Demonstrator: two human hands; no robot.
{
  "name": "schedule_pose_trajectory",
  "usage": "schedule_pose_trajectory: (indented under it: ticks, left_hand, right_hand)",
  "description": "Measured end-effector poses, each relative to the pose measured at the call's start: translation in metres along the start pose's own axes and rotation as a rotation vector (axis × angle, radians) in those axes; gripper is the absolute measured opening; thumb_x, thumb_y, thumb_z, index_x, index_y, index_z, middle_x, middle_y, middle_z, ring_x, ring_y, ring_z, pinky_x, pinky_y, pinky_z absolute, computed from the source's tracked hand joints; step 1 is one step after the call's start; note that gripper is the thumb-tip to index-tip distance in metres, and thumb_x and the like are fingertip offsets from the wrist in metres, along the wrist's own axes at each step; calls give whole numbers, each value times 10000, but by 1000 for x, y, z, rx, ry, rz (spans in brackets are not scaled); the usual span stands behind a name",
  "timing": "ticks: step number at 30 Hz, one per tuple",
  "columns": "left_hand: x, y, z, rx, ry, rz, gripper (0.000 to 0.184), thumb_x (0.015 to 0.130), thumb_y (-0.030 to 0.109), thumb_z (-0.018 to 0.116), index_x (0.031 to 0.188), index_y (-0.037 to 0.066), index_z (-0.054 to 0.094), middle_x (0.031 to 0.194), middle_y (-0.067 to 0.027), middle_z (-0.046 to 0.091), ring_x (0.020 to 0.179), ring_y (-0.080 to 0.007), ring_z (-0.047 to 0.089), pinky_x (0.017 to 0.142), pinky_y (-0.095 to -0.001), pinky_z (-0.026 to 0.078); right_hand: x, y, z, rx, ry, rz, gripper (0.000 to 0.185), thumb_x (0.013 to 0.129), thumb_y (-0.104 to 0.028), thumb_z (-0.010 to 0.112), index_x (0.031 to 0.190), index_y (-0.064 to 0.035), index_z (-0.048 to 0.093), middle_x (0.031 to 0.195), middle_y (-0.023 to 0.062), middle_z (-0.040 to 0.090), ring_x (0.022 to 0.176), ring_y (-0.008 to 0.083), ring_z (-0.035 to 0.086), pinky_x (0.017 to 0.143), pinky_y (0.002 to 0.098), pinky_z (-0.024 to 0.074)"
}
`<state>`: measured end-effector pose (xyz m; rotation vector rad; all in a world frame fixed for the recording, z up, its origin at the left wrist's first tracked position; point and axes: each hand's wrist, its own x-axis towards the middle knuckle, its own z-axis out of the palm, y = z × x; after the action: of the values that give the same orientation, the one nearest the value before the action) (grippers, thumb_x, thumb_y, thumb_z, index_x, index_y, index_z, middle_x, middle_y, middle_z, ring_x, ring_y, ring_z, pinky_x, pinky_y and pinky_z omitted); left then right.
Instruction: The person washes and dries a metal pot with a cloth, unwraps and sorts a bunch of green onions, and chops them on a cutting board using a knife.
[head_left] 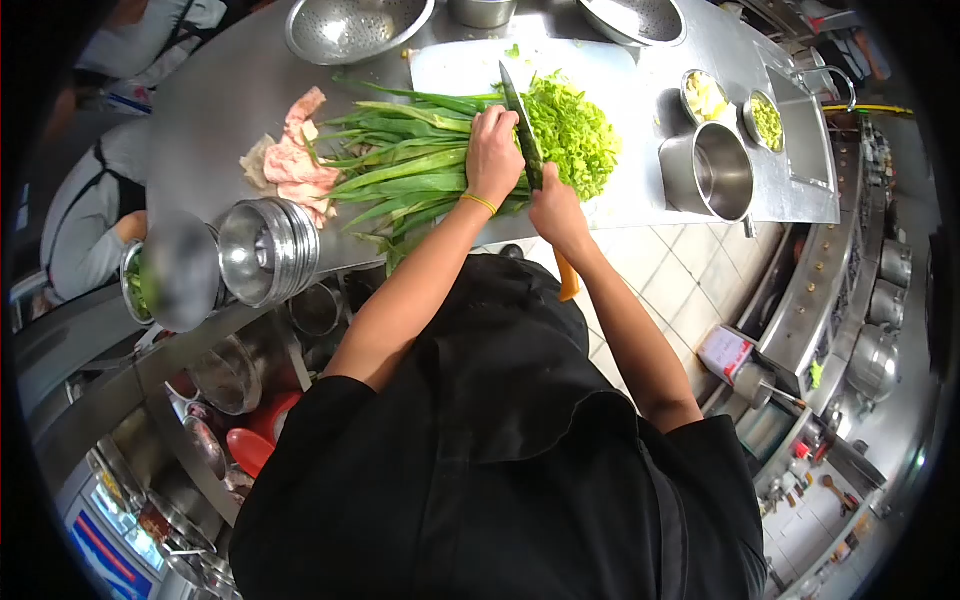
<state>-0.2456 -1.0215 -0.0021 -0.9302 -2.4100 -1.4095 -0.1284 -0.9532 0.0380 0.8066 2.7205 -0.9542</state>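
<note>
My left hand, with a yellow band at the wrist, presses down on a bundle of long green leafy stalks, its fingers curled over them. Wrapped round a knife's handle is my right hand; an orange end of the handle sticks out below it. The dark knife blade points away from me, beside my left fingers, between the stalks and a heap of finely cut light-green leaves. Under the greens lies a white cutting board, partly hidden.
Pinkish raw meat pieces lie left of the stalks, behind stacked metal bowls. A steel pot and two small filled bowls stand right. A colander sits at the back. Another person's sleeve is at left.
</note>
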Motion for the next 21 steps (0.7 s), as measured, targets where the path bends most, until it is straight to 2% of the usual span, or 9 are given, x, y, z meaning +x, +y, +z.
schedule_pose_trajectory:
  ticks: [5, 9, 11, 13, 14, 15, 17, 18, 21]
  left_hand:
    - [7, 15, -12, -35, -85, -120, 301, 766, -107, 524, 1036, -6, 611, 1126, -178, 561, 1087, -371, 538, 909, -404, 453]
    - [32, 2, -22, 289, -178, 143, 396, 737, -63, 587, 1124, 8, 639, 1255, -171, 568, 1164, -369, 516, 1013, -425, 404]
    - [56, 0, -32, 434, -353, 66, 391, 816, 62, 601, 1204, 19, 617, 1307, -167, 554, 1244, -366, 467, 1081, -423, 340]
    - [77, -23, -30, 290, -647, -239, 426, 919, 237, 547, 1289, 28, 563, 1375, -166, 508, 1329, -355, 394, 1125, -416, 287]
    - [77, -54, -28, 283, -785, -171, 665, 926, 457, 524, 1441, 58, 387, 1484, -175, 380, 1407, -338, 289, 1137, -514, 232]
    - [76, -43, -39, 291, -789, -180, 665, 926, 457, 524, 1441, 58, 387, 1484, -175, 380, 1407, -338, 289, 1137, -514, 232]
    - [70, -4, -64, 495, -1016, -135, 971, 804, 627, 608, 1517, 103, 208, 1549, -172, 255, 1448, -319, 200, 1130, -602, 161]
    - [62, -4, -65, 569, -1116, -118, 1260, 620, 723, 708, 1542, 168, 53, 1590, -165, 100, 1470, -337, 83, 1100, -681, 94]
    - [29, 5, -70, 722, -1108, 5, 1352, 522, 731, 759, 1542, 220, 33, 1595, -167, 9, 1463, -389, 39, 1059, -742, 78]
  right_hand:
    - [2, 16, -4, 53, -19, -8, 293, 808, -25, 523, 1064, 13, 386, 829, 326, 629, 804, 502, 618, 748, 569, 482]
    - [3, 16, -7, 66, -52, -9, 341, 796, -32, 534, 1100, 30, 395, 845, 330, 632, 831, 485, 631, 773, 541, 501]
    - [4, 16, -10, 76, -51, -11, 357, 792, -35, 540, 1112, 34, 398, 847, 331, 633, 836, 480, 635, 779, 532, 508]
    - [5, 18, -11, 94, -75, -9, 369, 796, -43, 543, 1128, 34, 401, 853, 332, 633, 838, 474, 638, 777, 523, 513]
    - [6, 18, -12, 104, -79, -14, 369, 796, -43, 543, 1128, 34, 401, 853, 332, 633, 838, 474, 638, 777, 523, 513]
    - [7, 20, -13, 102, -89, -18, 367, 795, -43, 545, 1123, 34, 401, 857, 332, 634, 839, 475, 638, 778, 523, 512]
    - [7, 24, -13, 109, -120, -18, 364, 794, -44, 547, 1119, 35, 401, 862, 333, 634, 839, 475, 637, 779, 522, 512]
    - [8, 25, -14, 118, -107, -34, 358, 792, -43, 549, 1109, 36, 402, 867, 333, 634, 840, 476, 637, 780, 522, 512]
    - [13, 30, -10, 104, -135, -58, 337, 786, -37, 553, 1079, 36, 404, 874, 333, 635, 846, 477, 637, 780, 519, 513]
